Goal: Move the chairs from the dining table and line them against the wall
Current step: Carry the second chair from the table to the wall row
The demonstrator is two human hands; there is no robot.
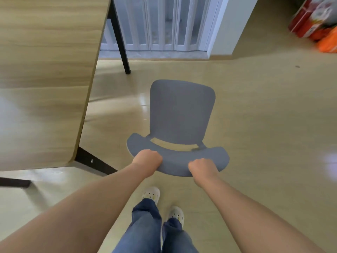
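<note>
Just right of the table (45,70), clear of its edge, the grey chair (182,114) stands; my left hand (147,158) and right hand (202,167) clench its backrest top, presumably for steering it wallward.

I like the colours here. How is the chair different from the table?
The chair is grey-blue; the table is light wood. The chair is small beside the table. Both hands, left and right, grip the chair's back; nothing touches the table. Both stand over the same shiny floor.
</note>
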